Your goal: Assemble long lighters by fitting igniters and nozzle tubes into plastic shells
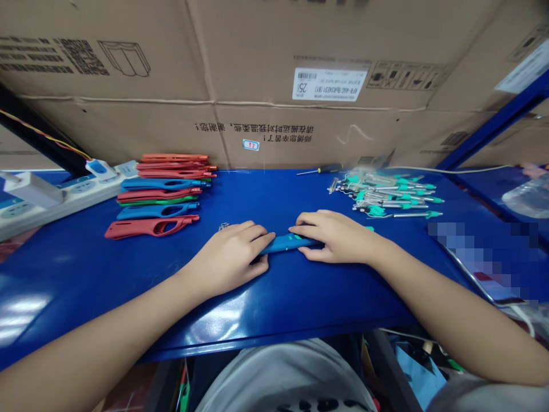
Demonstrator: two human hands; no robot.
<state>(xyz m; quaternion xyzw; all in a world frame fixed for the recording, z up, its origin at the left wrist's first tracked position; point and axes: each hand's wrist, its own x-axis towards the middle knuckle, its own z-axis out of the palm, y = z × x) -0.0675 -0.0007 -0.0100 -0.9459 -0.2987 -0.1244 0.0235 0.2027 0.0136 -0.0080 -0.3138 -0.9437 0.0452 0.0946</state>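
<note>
A blue utility lighter casing (283, 244) lies level between my two hands over the middle of the blue table. My left hand (235, 252) closes thumb and fingers around its left end. At the other end, my right hand (337, 236) grips it with the thumb below and the fingers above. Bits of green show on the casing beside the right fingertips. Both ends are hidden by my hands. Small metal pieces (224, 226) lie just behind my left hand, partly covered by it.
A row of red, blue and green lighter casings (150, 228) lies at left, beside a white power strip (77, 194). Metal lighter wands with green parts (392, 191) are piled at right, near a screwdriver (321, 170). A cardboard box (257, 74) stands behind the blue table (257, 309).
</note>
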